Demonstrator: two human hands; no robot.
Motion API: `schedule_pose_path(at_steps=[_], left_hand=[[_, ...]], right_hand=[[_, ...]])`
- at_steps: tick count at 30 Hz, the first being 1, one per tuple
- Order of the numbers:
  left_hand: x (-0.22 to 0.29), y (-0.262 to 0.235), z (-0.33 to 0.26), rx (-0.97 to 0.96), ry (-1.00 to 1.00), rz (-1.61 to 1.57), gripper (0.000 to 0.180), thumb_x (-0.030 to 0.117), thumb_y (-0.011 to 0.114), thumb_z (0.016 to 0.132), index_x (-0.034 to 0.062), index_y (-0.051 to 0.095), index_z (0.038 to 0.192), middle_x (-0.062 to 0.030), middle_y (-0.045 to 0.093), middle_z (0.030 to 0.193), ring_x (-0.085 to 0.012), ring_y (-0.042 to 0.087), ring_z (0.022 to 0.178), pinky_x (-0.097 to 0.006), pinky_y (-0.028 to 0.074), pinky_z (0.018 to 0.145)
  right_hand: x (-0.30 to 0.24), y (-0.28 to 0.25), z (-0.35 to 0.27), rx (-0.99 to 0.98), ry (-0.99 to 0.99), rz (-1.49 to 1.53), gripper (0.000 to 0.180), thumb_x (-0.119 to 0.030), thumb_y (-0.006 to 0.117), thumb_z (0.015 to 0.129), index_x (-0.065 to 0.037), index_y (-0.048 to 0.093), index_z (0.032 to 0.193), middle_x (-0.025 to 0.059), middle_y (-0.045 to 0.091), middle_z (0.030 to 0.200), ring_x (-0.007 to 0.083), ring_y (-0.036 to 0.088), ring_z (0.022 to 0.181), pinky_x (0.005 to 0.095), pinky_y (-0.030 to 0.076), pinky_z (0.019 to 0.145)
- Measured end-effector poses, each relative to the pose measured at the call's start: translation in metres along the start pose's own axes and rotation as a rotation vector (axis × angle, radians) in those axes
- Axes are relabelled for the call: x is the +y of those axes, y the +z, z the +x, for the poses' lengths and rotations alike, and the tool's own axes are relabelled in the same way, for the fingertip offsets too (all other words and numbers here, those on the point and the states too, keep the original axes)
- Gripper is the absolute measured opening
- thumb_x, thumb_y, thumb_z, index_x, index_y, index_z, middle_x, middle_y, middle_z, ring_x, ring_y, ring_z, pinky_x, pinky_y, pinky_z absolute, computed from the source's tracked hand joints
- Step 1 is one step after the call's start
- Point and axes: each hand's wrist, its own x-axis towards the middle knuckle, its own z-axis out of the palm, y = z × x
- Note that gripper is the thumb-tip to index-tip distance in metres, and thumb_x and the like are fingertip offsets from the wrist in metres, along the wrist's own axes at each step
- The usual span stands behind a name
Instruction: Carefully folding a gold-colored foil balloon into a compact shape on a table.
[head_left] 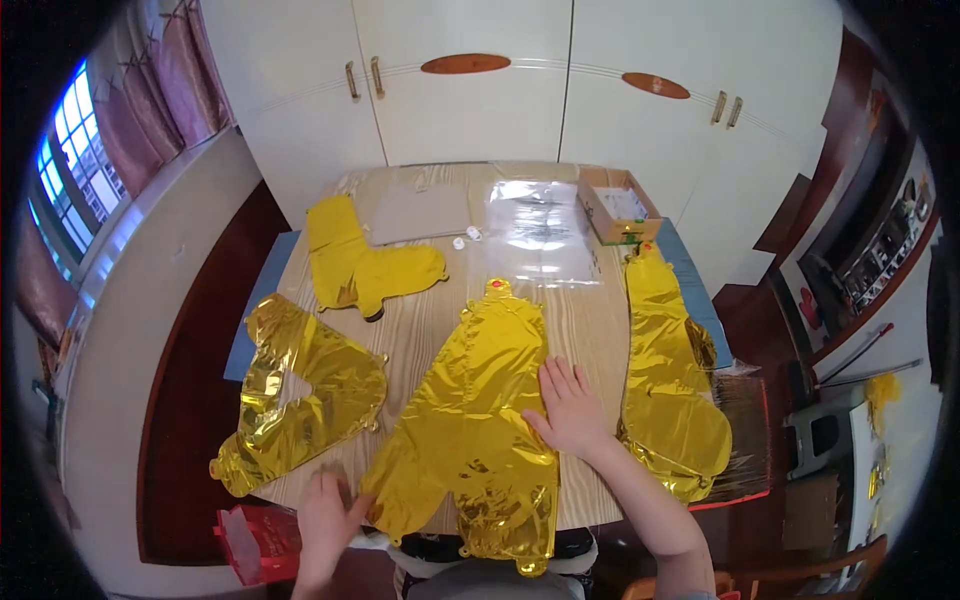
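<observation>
A flat gold foil balloon [470, 400] lies in the middle of the wooden table [425, 330], its red-tipped neck pointing away from me. My right hand [570, 405] rests palm down on its right side, fingers spread. My left hand [325, 515] is at the balloon's lower left corner by the table's front edge, slightly blurred; whether it pinches the foil I cannot tell. Another gold foil balloon [295, 395] lies to the left, and a long one [670, 375] to the right.
A yellow foil piece [360, 265] lies at the back left, beside a grey sheet [420, 212] and clear plastic wrap [540, 230]. An open cardboard box [617, 205] stands at the back right. A red bag [260, 540] sits below the table's left front corner. White cupboards stand behind.
</observation>
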Motion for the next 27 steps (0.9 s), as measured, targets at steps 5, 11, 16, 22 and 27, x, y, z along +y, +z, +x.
schedule_pose_path(at_steps=[5, 11, 16, 22, 27], left_hand=[[0.018, 0.006, -0.031, -0.02, -0.041, -0.128, 0.054, 0.033, 0.08, 0.074, 0.0006, 0.054, 0.108, -0.0188, 0.054, 0.097, -0.0386, 0.058, 0.089, -0.046, 0.049, 0.072], [0.018, 0.013, -0.035, 0.042, -0.038, -0.127, 0.056, 0.032, 0.082, 0.072, 0.0026, 0.053, 0.11, -0.0169, 0.051, 0.099, -0.0367, 0.057, 0.09, -0.044, 0.049, 0.074], [0.017, 0.017, -0.027, 0.157, -0.034, -0.096, 0.054, 0.029, 0.082, 0.071, 0.0023, 0.053, 0.108, -0.0183, 0.048, 0.102, -0.0378, 0.05, 0.097, -0.045, 0.043, 0.083], [0.018, 0.023, -0.021, 0.098, 0.019, -0.146, 0.038, 0.02, 0.079, 0.074, 0.0025, 0.056, 0.098, -0.0176, 0.049, 0.099, -0.0363, 0.048, 0.096, -0.045, 0.04, 0.084], [0.017, 0.028, -0.019, 0.152, 0.121, -0.26, 0.022, 0.014, 0.073, 0.08, 0.0033, 0.054, 0.086, -0.0153, 0.052, 0.086, -0.0364, 0.051, 0.082, -0.043, 0.042, 0.072]], right_hand=[[0.0, -0.001, -0.003, -0.021, 0.0, 0.007, 0.077, -0.05, 0.043, 0.096, 0.009, 0.032, 0.144, 0.0247, 0.03, 0.152, 0.0349, 0.023, 0.145, 0.0484, 0.015, 0.118], [0.0, -0.004, -0.003, 0.029, -0.013, 0.09, 0.074, -0.048, 0.045, 0.096, 0.007, 0.032, 0.144, 0.0251, 0.03, 0.152, 0.0359, 0.024, 0.144, 0.0499, 0.015, 0.118], [0.0, -0.013, -0.003, 0.09, -0.02, 0.275, 0.071, -0.043, 0.052, 0.095, 0.004, 0.032, 0.145, 0.0255, 0.032, 0.15, 0.037, 0.028, 0.142, 0.0523, 0.015, 0.117], [0.001, -0.013, -0.002, 0.096, -0.108, 0.264, 0.067, -0.042, 0.057, 0.092, -0.002, 0.039, 0.143, 0.02, 0.038, 0.148, 0.0358, 0.032, 0.14, 0.0549, 0.016, 0.116], [-0.001, -0.016, -0.003, 0.094, -0.185, 0.25, 0.061, -0.04, 0.062, 0.088, -0.004, 0.049, 0.136, 0.0159, 0.045, 0.144, 0.0338, 0.035, 0.139, 0.056, 0.016, 0.116]])
